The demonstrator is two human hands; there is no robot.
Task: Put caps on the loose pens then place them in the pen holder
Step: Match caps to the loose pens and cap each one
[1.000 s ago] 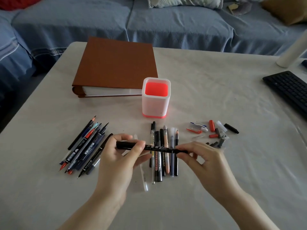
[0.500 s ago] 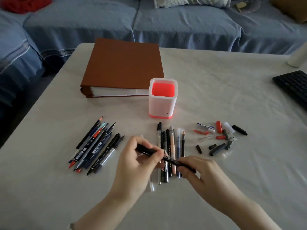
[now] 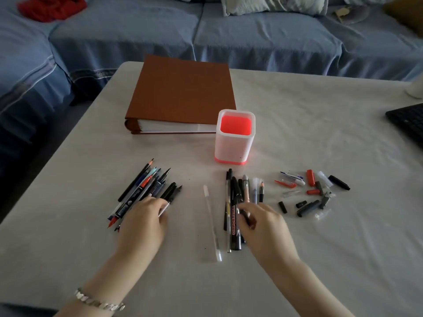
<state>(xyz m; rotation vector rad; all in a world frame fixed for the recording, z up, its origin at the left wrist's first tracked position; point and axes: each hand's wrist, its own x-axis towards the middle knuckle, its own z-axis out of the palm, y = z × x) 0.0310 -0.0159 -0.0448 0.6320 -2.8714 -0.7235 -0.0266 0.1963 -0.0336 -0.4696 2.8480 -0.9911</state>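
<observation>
Left hand (image 3: 144, 221) on uncapped pens (image 3: 146, 191)

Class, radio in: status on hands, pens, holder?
Left hand on uncapped pens. Right hand on capped pens. Pen holder empty, unobstructed.

table (image 3: 297, 115), pens (image 3: 146, 191), caps (image 3: 313, 193), pen holder (image 3: 234, 138), binder (image 3: 183, 92)

Uncapped pens (image 3: 146, 191) lie fanned left, capped pens (image 3: 238, 202) centre, loose caps (image 3: 313, 193) right — white-and-red pen holder (image 3: 234, 143) upright behind.
</observation>
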